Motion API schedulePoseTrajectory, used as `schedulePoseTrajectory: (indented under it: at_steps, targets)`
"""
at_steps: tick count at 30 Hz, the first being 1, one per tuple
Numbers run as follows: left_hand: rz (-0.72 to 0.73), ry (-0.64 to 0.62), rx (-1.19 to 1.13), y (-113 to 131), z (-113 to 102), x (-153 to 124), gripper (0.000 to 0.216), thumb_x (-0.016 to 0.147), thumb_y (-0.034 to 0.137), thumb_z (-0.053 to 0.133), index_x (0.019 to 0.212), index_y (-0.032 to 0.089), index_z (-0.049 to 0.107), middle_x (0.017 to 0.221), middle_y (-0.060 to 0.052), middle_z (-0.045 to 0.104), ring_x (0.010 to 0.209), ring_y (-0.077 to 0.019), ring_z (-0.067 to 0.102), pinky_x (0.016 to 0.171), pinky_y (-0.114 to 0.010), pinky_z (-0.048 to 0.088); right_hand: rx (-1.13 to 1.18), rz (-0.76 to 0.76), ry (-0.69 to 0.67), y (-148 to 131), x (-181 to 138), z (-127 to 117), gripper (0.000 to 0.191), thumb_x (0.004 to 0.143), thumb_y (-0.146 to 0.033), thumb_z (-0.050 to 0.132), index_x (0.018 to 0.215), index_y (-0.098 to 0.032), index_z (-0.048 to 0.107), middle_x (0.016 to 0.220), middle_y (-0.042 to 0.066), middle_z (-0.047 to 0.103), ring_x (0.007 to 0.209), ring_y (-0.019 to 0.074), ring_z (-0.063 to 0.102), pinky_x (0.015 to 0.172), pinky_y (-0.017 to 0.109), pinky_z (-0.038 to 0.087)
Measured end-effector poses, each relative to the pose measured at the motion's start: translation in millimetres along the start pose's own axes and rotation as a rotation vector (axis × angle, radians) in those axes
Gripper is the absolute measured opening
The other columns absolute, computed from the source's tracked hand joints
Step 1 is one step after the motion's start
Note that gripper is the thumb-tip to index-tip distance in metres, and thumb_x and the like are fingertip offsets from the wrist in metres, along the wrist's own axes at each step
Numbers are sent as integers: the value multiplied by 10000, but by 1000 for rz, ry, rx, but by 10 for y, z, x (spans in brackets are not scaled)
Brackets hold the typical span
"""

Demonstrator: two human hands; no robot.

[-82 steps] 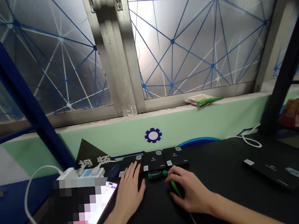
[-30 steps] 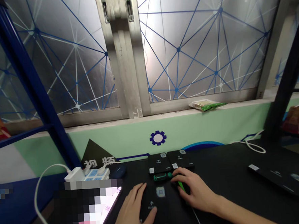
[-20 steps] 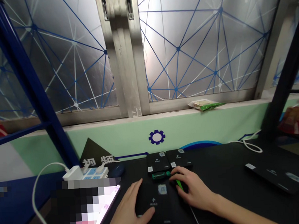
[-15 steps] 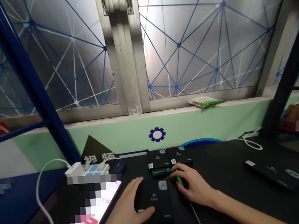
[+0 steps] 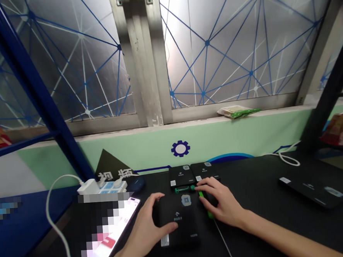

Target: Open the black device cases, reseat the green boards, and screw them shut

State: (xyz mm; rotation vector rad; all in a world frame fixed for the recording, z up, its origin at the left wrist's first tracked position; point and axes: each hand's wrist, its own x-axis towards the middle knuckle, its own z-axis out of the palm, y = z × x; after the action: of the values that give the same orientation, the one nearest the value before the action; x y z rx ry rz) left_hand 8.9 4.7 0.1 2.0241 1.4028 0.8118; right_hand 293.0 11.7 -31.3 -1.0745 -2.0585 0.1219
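A flat black box marked HDMI (image 5: 182,228) lies on the dark table, a label at its near left corner. My left hand (image 5: 150,225) spans its left side, thumb over the top, fingers apart and curled beside the far left corner. My right hand (image 5: 221,201) rests to the box's right with fingers spread. Its thumb is by the bright green handle of a screwdriver (image 5: 207,209), whose thin metal shaft points toward me. The forefinger reaches the end of a dark green tool (image 5: 182,189) lying behind the box.
Two similar black boxes (image 5: 180,175) stand side by side by the wall. Another box (image 5: 310,191) lies far right. On the left are a lit phone (image 5: 116,232), a dark mouse (image 5: 137,183) and a white power strip (image 5: 111,187) with a cable. Blue posts (image 5: 41,93) flank the table.
The view has tilted down slightly. My left thumb has slid away from the box's label, and my left fingers are more curled. More of the green screwdriver handle shows beside my right thumb.
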Motion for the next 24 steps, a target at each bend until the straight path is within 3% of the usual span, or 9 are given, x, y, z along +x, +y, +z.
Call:
schedulePoseTrajectory:
  at_steps: [4,9,14,19,24]
  targets:
    - [60,69,-1,0,26,-3,595,680,291,813,1212,279,548,1251,-57,608,1164,-316,568,980,-456,458,85,-32,-37,-78,-5,-1,402,945,-308,593,1341,-257,543,1227,108,645,1092,277,594,988,482,464]
    - [198,119,26,-27,70,-27,640,711,268,819,1269,314,508,1313,-34,576,1205,-296,548,1023,-437,436,257,85,-98,-228,-43,93,697,905,-363,668,1514,-279,340,1233,100,645,1080,258,605,969,434,491]
    - [256,137,20,-27,92,-50,512,835,317,713,1295,285,488,1310,-70,571,1177,-293,559,1011,-443,450,381,126,-89,-269,-48,138,630,878,-326,699,1446,-269,433,1221,82,666,1054,246,636,969,403,506]
    - [153,144,-138,11,53,-40,346,959,394,550,1279,264,524,1130,-51,652,1001,-241,624,916,-362,484,396,109,-54,-271,-37,113,615,873,-298,700,1429,-265,441,1207,83,674,1052,250,647,973,412,512]
    - [54,51,-321,68,2,-4,314,999,458,459,997,216,658,875,-22,659,865,-232,615,781,-288,479,378,69,-12,-268,-59,96,567,887,-265,674,1410,-259,455,1142,74,690,978,225,672,914,366,547]
